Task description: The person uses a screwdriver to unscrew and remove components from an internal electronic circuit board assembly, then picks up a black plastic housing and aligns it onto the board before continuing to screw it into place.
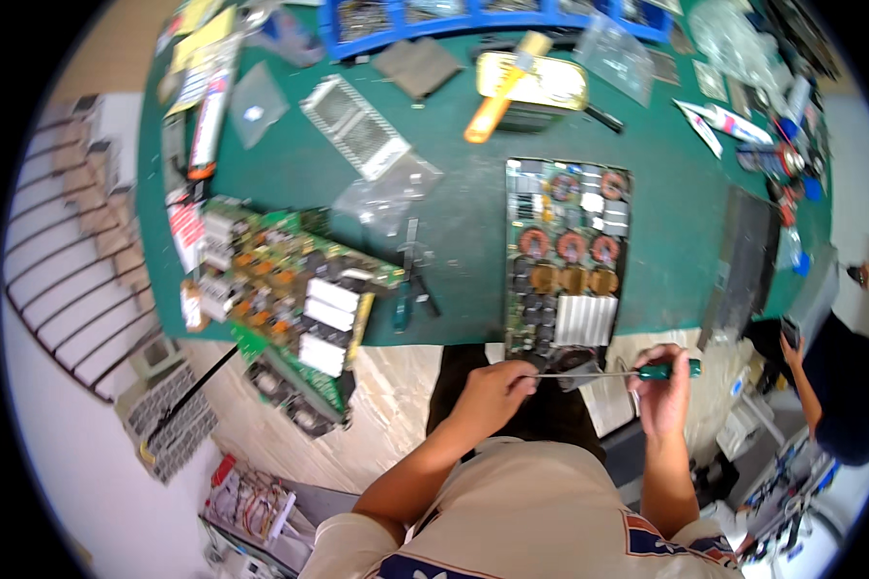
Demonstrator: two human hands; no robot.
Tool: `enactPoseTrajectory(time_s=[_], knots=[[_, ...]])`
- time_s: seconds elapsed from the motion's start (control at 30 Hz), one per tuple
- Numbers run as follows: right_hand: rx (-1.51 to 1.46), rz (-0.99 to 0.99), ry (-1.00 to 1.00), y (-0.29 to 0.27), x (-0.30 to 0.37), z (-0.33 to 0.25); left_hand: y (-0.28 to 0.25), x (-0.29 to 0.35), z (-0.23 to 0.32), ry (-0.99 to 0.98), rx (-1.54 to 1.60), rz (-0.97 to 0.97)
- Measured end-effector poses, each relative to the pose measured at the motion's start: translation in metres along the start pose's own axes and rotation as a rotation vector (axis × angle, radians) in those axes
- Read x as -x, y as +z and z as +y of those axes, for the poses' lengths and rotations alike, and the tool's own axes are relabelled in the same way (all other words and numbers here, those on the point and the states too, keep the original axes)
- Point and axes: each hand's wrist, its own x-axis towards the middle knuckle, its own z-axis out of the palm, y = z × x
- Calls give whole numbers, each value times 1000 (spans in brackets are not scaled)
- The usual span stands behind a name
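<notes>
My right hand is closed around the green handle of a screwdriver, held level with its shaft pointing left. At the shaft's far end the fingers of my left hand are pinched together. Whether a small part is also between them cannot be made out. Just beyond both hands lies a long circuit board module with copper coils, capacitors and a pale finned heat sink. Its near end, with a dark fan-like part, reaches the bench edge under the screwdriver shaft.
Another, larger circuit board assembly overhangs the bench edge at left. A second screwdriver lies beside it. Farther back are a perforated metal plate, a brush on a tin, and blue parts bins. Another person is at right.
</notes>
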Motion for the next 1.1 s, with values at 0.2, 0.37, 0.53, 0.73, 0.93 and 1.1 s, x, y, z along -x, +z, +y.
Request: enactPoseTrajectory(time_s=[0.2,0.37,0.53,0.73,0.93,1.1], knots=[[49,1,-65,27,9,-9,-9,17,-11,200,44,107],[96,-71,-111,57,19,-15,-22,33,-20,314,50,170],[158,-137,-158,91,35,-11,-40,51,-31,296,158,201],[216,-139,-141,120,54,2,-63,73,-45,396,121,212],[107,-58,-38,120,65,7,-78,86,-53,457,157,60],[144,-35,-58,117,70,10,-88,94,-40,386,176,39]])
